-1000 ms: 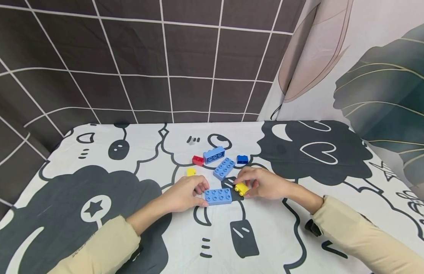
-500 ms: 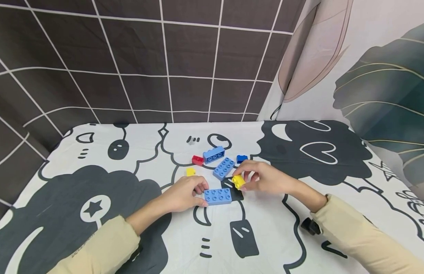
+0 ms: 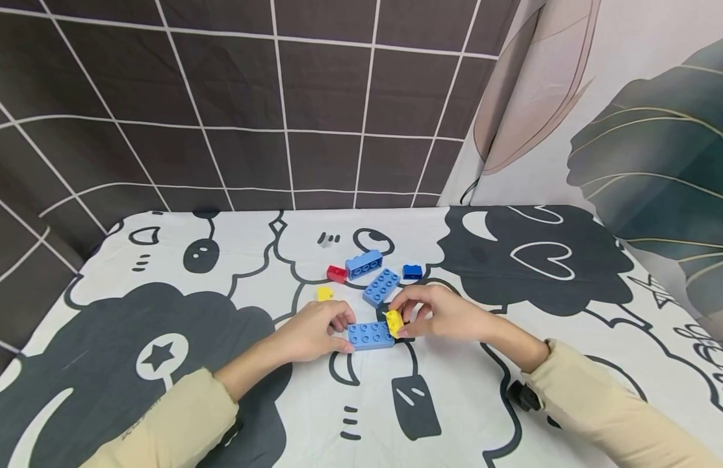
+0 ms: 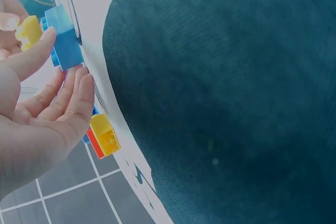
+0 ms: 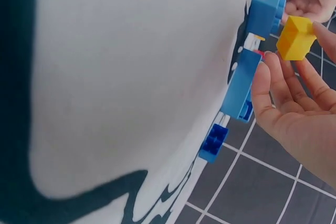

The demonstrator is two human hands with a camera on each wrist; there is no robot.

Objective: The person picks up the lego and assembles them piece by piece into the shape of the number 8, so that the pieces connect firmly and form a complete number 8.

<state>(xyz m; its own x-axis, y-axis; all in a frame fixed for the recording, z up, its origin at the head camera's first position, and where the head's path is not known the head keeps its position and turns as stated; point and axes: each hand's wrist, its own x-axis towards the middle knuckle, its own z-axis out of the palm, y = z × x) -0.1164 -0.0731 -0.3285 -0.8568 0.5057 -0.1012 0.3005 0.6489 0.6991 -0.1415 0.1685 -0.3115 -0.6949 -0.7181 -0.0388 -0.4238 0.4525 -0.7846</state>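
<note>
On the cloth, a light blue building brick [image 3: 369, 337] lies studs up. The thumb and fingers of my left hand [image 3: 314, 330] pinch its left end. A small yellow building brick [image 3: 393, 323] is pinched between the thumb and fingers of my right hand [image 3: 449, 313], just over the blue brick's right end. In the right wrist view a narrow gap parts this yellow brick [image 5: 296, 38] from the light blue brick [image 5: 266, 8]. The left wrist view shows the yellow brick [image 4: 29, 32] beside the blue brick's studs.
Behind my hands lie a second light blue brick [image 3: 381, 287], an overturned light blue brick [image 3: 364, 264], a red brick [image 3: 337, 274], a dark blue brick [image 3: 412, 272] and another yellow brick [image 3: 324, 294]. A dark gridded cloth [image 3: 320, 104] hangs behind the table.
My right hand has lifted the yellow brick, turned it and brought it left over the light blue brick's right end. My left hand stays in place.
</note>
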